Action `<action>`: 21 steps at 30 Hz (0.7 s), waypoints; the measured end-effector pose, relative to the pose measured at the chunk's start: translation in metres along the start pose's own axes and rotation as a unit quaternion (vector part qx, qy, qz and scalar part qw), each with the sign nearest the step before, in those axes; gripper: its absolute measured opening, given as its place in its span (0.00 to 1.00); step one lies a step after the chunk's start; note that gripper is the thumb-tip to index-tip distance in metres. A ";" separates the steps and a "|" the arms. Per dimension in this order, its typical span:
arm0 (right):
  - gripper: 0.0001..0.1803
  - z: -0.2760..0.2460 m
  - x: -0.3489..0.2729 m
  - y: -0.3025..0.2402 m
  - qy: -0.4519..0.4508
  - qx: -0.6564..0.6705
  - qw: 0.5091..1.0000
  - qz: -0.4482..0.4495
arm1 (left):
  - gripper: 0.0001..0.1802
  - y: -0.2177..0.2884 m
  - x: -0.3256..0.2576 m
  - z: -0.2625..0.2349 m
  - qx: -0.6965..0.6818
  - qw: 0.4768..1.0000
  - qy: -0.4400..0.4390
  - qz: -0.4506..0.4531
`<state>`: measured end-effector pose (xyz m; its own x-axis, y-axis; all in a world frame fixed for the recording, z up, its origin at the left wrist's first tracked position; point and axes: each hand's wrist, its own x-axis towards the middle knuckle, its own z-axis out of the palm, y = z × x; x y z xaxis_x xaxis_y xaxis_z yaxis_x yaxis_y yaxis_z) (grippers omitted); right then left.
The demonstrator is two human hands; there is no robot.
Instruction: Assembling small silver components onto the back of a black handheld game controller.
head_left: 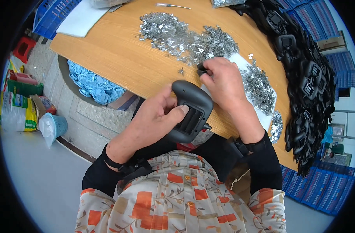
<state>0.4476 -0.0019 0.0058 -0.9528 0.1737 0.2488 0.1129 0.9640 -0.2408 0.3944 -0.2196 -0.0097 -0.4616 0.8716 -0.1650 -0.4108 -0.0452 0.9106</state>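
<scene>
My left hand (154, 112) grips a black plastic housing shaped like a game controller (193, 95), its thumb at the edge of an uncovered battery compartment (191, 119). A small stub sticks out at the housing's lower right. Beyond it, my right hand (224, 79) pinches a small dark piece (202, 69) just above the table; its exact kind is hard to make out. Close to that hand lie a heap of small metal contact pieces (212, 42) and a single metal piece (181, 71). More metal pieces (259, 89) rest on a white sheet beside my right wrist.
The wooden table (107, 54) carries another metal heap (162, 29), a screwdriver (171, 6) and a long pile of black housings (309, 81) at the right. Below its left edge stands a tub of blue discs (94, 83). Blue crates (317, 190) are stacked at the right.
</scene>
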 end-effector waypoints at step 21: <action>0.12 -0.045 -0.052 0.000 0.016 0.313 0.948 0.059 | 0.19 -0.005 0.036 0.016 0.145 0.984 0.013 0.099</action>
<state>0.5097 -0.0021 0.0351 -0.9336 0.2888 0.2121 0.0191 0.6311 -0.7755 0.3918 -0.1800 -0.0140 -0.5310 0.8471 0.0211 -0.0710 -0.0693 0.9951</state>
